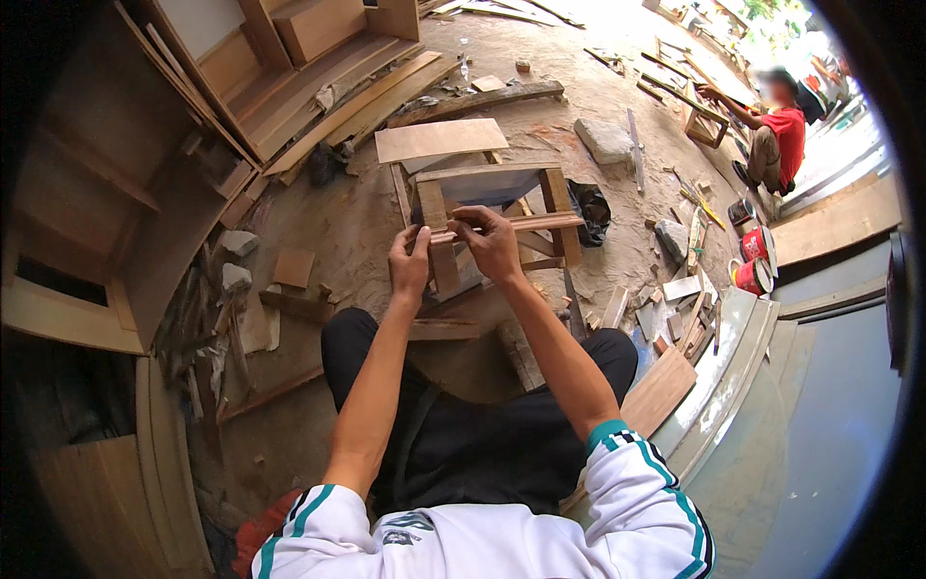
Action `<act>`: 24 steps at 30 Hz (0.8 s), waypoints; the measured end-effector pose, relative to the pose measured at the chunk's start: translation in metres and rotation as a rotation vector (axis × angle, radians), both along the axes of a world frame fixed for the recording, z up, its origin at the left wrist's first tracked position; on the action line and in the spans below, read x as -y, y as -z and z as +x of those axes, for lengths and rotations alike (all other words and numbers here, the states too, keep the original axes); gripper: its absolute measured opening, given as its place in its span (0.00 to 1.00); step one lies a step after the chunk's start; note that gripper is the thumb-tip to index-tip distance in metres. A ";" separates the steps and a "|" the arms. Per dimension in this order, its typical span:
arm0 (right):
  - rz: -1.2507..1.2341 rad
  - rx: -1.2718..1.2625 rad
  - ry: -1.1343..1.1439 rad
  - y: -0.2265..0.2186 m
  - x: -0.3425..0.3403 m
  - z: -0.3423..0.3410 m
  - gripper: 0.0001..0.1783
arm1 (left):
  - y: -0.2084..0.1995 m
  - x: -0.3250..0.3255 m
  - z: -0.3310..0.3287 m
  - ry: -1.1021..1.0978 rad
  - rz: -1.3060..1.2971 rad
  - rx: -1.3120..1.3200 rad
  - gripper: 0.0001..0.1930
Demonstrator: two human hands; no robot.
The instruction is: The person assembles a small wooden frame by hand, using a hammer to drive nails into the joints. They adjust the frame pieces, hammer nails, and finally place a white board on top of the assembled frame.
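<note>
A thin reddish-brown wooden strip (546,222) lies crosswise over a low wooden stand (558,188) in front of my knees. My left hand (409,262) pinches the strip's left end between thumb and fingers. Beside it, my right hand (490,247) is closed with bent fingers at the strip, the fingertips close to my left thumb. Whether something small sits between the right fingertips is hidden. To the right, the strip runs on past the stand's leg. A pale thin board (441,142) rests at the stand's far side.
Large wooden cabinets (87,193) stand at the left. A black plastic bag (590,212) touches the stand's right side. Rubble, a stone block (605,141), a handsaw (573,304), wood offcuts (680,309) and paint cans (752,276) lie about. A person in red (786,140) squats at the far right.
</note>
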State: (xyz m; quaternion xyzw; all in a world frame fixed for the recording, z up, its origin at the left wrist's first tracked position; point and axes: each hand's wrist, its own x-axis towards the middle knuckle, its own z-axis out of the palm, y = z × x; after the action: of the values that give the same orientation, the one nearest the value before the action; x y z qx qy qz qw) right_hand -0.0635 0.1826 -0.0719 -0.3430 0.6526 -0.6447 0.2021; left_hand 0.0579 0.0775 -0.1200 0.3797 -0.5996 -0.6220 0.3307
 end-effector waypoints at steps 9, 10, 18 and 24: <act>0.021 -0.167 0.109 0.001 -0.002 0.018 0.08 | 0.004 -0.010 0.003 0.068 0.030 -0.039 0.27; 0.032 -0.199 0.126 0.001 0.000 0.019 0.08 | 0.008 -0.008 0.002 0.058 -0.014 -0.046 0.27; -0.012 -0.316 0.120 0.003 -0.002 0.016 0.07 | -0.002 -0.023 -0.002 -0.057 -0.268 0.155 0.28; 0.037 -0.438 0.155 0.006 0.003 0.018 0.08 | 0.007 -0.024 -0.002 -0.079 -0.385 0.245 0.28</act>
State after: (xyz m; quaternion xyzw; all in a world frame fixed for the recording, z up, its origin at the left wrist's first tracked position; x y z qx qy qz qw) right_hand -0.0456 0.1794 -0.0779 -0.4196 0.7171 -0.5564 0.0119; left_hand 0.0558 0.1014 -0.1274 0.4055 -0.7276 -0.4319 0.3459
